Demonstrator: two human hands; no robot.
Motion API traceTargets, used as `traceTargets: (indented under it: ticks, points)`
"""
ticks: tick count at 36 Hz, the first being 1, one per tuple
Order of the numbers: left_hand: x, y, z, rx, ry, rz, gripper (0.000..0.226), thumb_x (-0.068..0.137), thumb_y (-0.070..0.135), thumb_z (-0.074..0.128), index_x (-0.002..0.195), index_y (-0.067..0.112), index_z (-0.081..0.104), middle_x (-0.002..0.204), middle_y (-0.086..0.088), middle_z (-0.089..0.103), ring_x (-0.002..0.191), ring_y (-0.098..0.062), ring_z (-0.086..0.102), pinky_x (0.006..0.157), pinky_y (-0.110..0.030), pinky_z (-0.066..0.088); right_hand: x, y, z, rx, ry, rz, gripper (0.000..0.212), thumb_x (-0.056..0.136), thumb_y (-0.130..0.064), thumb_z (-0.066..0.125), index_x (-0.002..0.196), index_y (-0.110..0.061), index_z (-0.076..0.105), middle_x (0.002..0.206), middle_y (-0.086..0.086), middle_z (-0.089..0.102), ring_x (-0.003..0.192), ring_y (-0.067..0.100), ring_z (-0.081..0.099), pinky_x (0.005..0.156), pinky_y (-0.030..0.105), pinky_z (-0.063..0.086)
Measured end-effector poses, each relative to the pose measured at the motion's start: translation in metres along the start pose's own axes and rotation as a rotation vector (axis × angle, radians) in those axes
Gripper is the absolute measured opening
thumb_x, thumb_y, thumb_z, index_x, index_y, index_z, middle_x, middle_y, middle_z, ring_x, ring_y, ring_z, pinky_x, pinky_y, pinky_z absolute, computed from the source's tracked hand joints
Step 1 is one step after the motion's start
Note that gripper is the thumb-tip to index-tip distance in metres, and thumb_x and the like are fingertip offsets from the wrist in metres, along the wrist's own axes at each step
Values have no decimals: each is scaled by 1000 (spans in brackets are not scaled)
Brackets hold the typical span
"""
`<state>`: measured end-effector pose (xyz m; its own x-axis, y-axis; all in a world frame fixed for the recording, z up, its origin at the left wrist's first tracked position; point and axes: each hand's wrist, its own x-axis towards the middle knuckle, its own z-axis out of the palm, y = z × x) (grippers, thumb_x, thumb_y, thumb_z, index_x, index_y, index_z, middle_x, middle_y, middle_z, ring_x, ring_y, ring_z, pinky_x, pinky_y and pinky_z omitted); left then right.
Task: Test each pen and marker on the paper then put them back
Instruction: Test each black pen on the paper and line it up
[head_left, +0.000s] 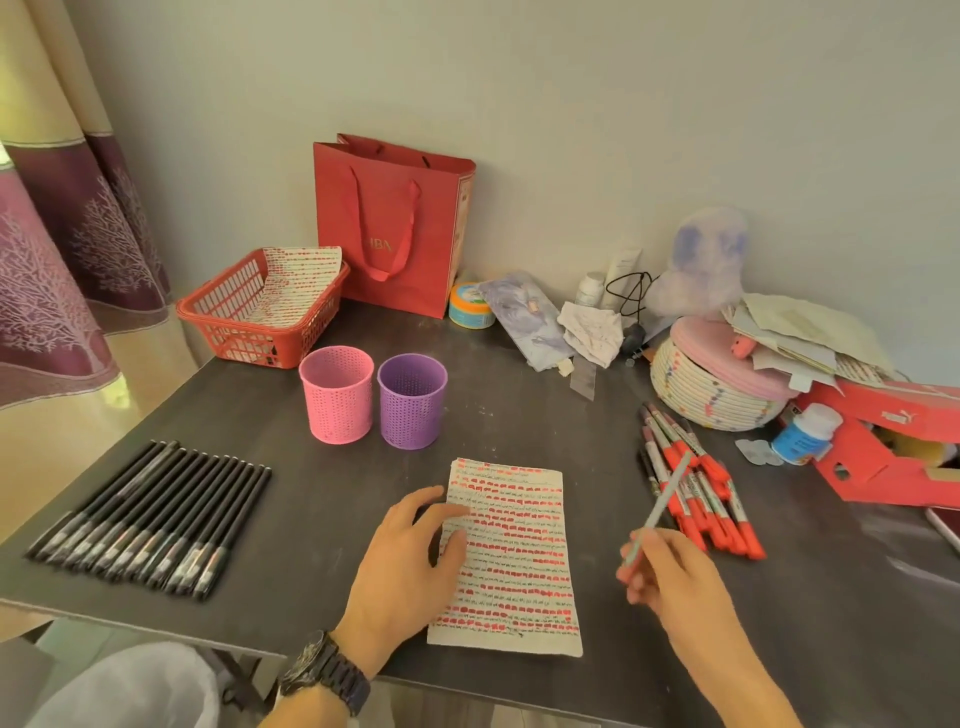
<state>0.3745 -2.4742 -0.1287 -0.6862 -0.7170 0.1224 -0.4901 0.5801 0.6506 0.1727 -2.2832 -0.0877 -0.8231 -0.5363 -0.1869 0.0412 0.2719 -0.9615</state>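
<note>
Left hand (410, 564): fingers straight and spread, pressing flat on the left edge of the paper (519, 561). Right hand (675, 577): fingers curled, pinching one marker (662, 501) by its lower end, barrel slanting up and away over the table (322, 519), just right of the paper and off its surface. Paper: one sheet, lying near the front edge, filled with rows of red and dark marks. Pens (150, 519): black, side by side in one neat row at far left; I count about thirteen, though the caps blur together. Markers (711, 499): a loose pile at right, red caps toward me, perhaps nine or ten. Cups: two, standing upright and touching behind the paper, pink cup (337, 400) left of purple cup (412, 402). One red basket (234, 312) at the back left corner holds another marked sheet; one red bag (389, 228) stands against the wall (571, 130). One watch (324, 670) on my left wrist. Table dark grey, matte, scuffed. Clutter fills the back right. Wall pale; purple curtain (62, 260) at left.
</note>
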Motion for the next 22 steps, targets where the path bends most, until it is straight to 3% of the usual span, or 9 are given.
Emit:
traceTargets:
  ticks: [6, 10, 13, 15, 18, 20, 22]
  points:
    - [-39, 21, -16, -119, 74, 65, 22, 99, 48, 48, 118, 45, 58, 129, 35, 48, 124, 4, 45, 100, -10, 39, -65, 5, 22, 442, -105, 61, 22, 99, -1, 50, 90, -1, 71, 78, 21, 72, 61, 22, 68, 55, 29, 58]
    - [-82, 40, -18, -263, -10, 146, 23, 95, 58, 48, 113, 48, 59, 112, 32, 60, 103, 0, 62, 81, -6, 43, -104, 12, 38, 402, -252, 1, 13, 73, -6, 76, 85, -11, 77, 96, 21, 75, 78, 29, 75, 68, 32, 60]
    - [-100, 47, -16, -270, -176, 208, 20, 96, 60, 46, 104, 44, 57, 96, 26, 62, 84, 0, 61, 70, -9, 42, -119, 19, 46, 326, -352, -37, 32, 69, -25, 89, 96, -11, 77, 98, 22, 75, 89, 36, 74, 77, 37, 60]
    - [-105, 46, -15, -243, -246, 216, 29, 98, 62, 40, 94, 38, 55, 84, 20, 59, 74, -2, 55, 64, -13, 38, -122, 18, 48, 270, -378, -38, 42, 67, -41, 85, 99, -15, 78, 92, 15, 76, 82, 24, 72, 71, 30, 57]
    - [-110, 42, -16, -243, -301, 168, 29, 98, 58, 40, 97, 34, 57, 86, 20, 58, 78, -7, 56, 67, -20, 43, -122, 19, 49, 299, -384, -18, 53, 70, -57, 81, 98, -12, 79, 76, 6, 67, 64, 17, 57, 62, 28, 51]
    - [-113, 42, -15, -221, -316, 148, 26, 99, 56, 38, 101, 36, 54, 91, 19, 56, 83, -10, 56, 70, -24, 45, -125, 19, 50, 263, -364, -47, 44, 79, -54, 74, 96, -14, 79, 71, 5, 62, 60, 17, 54, 58, 28, 49]
    - [-115, 45, -14, -200, -308, 128, 33, 97, 61, 33, 92, 34, 50, 85, 14, 55, 80, -12, 55, 69, -30, 46, -128, 18, 53, 215, -354, -92, 30, 86, -47, 69, 92, -19, 78, 70, 6, 65, 60, 17, 55, 58, 27, 49]
